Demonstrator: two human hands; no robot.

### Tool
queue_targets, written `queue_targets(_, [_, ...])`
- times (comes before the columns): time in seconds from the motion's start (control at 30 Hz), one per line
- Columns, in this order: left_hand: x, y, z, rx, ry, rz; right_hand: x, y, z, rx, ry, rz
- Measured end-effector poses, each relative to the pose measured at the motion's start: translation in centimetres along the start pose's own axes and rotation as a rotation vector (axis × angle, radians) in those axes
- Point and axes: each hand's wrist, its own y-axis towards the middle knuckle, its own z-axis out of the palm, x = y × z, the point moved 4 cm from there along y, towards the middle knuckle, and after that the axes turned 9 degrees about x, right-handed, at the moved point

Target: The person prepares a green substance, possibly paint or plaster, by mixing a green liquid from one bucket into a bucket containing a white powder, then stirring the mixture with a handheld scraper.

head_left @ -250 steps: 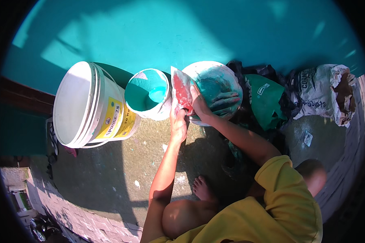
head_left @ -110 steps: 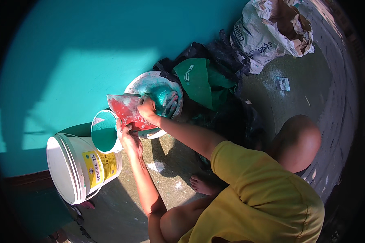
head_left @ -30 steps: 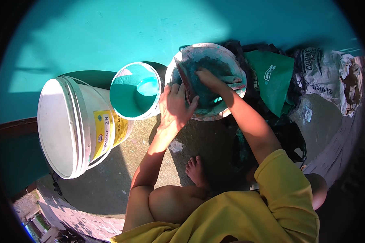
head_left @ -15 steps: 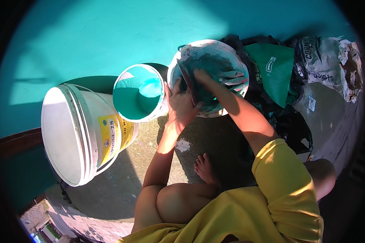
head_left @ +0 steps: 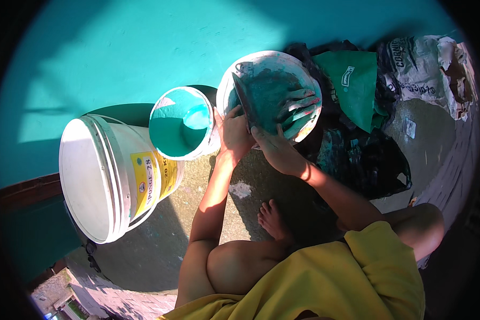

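A white paint-smeared bucket [head_left: 226, 72] stands by the wall. Inside it leans a dark, green-stained, tray-like piece [head_left: 261, 96] with a thin raised edge. Finger-shaped, paint-coated strips, like those of a glove [head_left: 304, 106], lie along its right side. My left hand [head_left: 234, 136] is closed on the left edge of the tray-like piece, close to a smaller green-coated pail [head_left: 168, 133]. At the near side of the bucket, my right hand [head_left: 277, 152] grips the lower end of the same piece, thumb beside the left hand. The undersides of both grips are hidden.
A large white lidded bucket [head_left: 93, 181] with a yellow label lies tilted at left. Right of the bucket are a black plastic bag [head_left: 378, 170], a green sheet [head_left: 352, 85] and a torn paper sack [head_left: 421, 74]. A turquoise wall [head_left: 170, 42] rises behind; my bare foot [head_left: 272, 218] is on the concrete.
My right hand has drawn back from inside the bucket to its near edge, beside my left hand. The left hand stays at the tray-like piece.
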Motion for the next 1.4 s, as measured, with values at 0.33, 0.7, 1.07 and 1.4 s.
queue_targets(0.33, [1.3, -0.5, 0.6, 0.017, -0.01, 0.01, 0.7, 0.0, 1.5, -0.012, -0.323, -0.015])
queue_targets(0.7, [0.1, 0.1, 0.3, -0.082, -0.083, -0.048, -14.3, 12.2, -3.7, -0.095, -0.303, 0.376])
queue_targets(1.07, [-2.1, -5.6, -6.1, -0.243, -0.152, 0.009, -6.8, 6.8, -7.6, -0.018, -0.182, 0.105])
queue_targets(1.4, [4.9, -20.2, -33.3, -0.108, -0.177, -0.453, -6.0, 6.9, -10.4, -0.01, -0.146, 0.134])
